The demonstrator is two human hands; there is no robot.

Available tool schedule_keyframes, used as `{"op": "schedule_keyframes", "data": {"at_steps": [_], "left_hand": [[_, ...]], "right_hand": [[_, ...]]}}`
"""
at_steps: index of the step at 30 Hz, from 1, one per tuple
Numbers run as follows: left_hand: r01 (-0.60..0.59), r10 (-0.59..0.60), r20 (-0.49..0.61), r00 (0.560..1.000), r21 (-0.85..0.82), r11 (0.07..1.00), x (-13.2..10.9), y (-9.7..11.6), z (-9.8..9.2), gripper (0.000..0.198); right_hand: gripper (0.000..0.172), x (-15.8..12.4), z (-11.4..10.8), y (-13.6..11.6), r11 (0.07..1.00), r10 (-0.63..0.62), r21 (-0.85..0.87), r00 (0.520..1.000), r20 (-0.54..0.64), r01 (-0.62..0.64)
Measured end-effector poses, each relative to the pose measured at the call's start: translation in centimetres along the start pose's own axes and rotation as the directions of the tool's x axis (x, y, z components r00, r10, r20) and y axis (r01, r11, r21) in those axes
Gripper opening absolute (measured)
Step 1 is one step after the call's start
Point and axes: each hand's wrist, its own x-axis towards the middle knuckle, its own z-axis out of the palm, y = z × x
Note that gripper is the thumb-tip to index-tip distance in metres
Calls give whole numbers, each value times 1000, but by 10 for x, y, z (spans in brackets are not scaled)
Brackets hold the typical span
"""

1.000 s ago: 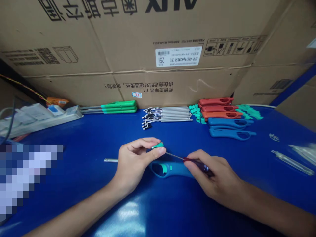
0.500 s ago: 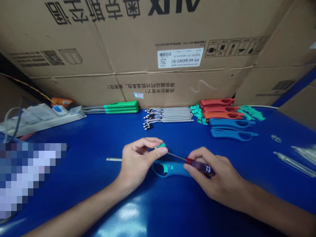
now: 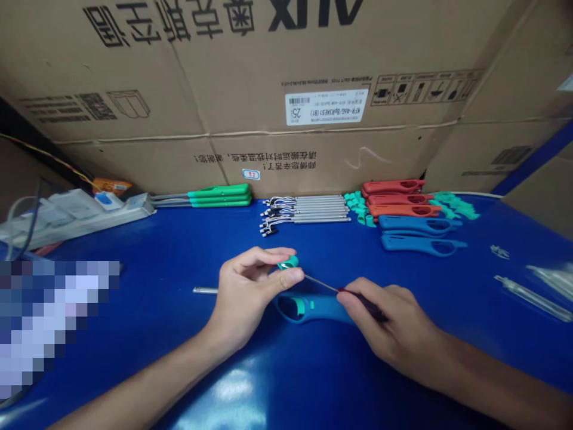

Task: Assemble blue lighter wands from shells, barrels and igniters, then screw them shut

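My left hand (image 3: 248, 291) pinches a small green plastic piece (image 3: 289, 263) between thumb and forefinger, just above a blue lighter handle (image 3: 313, 309) that lies on the blue table (image 3: 179, 251). A metal tube (image 3: 203, 291) sticks out to the left from behind this hand. My right hand (image 3: 394, 328) is closed round a small screwdriver (image 3: 353, 294) with a dark red handle. Its thin shaft points left and its tip meets the green piece at my left thumb.
At the back stand large cardboard boxes (image 3: 286, 89). Before them lie green-handled lighters (image 3: 215, 195), a row of metal tubes with wires (image 3: 304, 212), red handle shells (image 3: 394, 197), blue handle shells (image 3: 421, 234) and small green parts (image 3: 456, 205). A power strip (image 3: 76, 212) sits left, clear bags (image 3: 537, 286) right.
My right hand has slid a little further up the screwdriver handle, covering more of it. The green piece has tilted slightly in my left fingers. Otherwise the hands hold their places.
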Motion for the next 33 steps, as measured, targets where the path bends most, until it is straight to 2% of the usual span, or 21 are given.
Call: {"op": "schedule_keyframes", "data": {"at_steps": [5,12,17,23,28,33], "left_hand": [[111,-111,0,994,53,992,0,2,-3,29],[149,-153,87,984,50,988,-1,1,-3,25],[120,-125,86,988,66,991,-3,-1,-1,20],[104,-110,55,992,98,990,-2,-2,-4,20],[119,-123,40,992,99,988,-4,-3,-4,32],[99,-108,55,993,157,983,-5,-6,-6,25]], "right_hand": [[30,1,-2,2,999,15,44,999,28,-16],[28,0,-4,1,997,29,62,997,73,-33],[27,0,-6,-2,996,31,76,989,144,-42],[20,1,-4,-3,984,-141,121,989,43,135],[21,1,-5,-6,987,-134,104,988,80,126],[21,1,-5,-6,986,-146,95,987,67,139]]}}
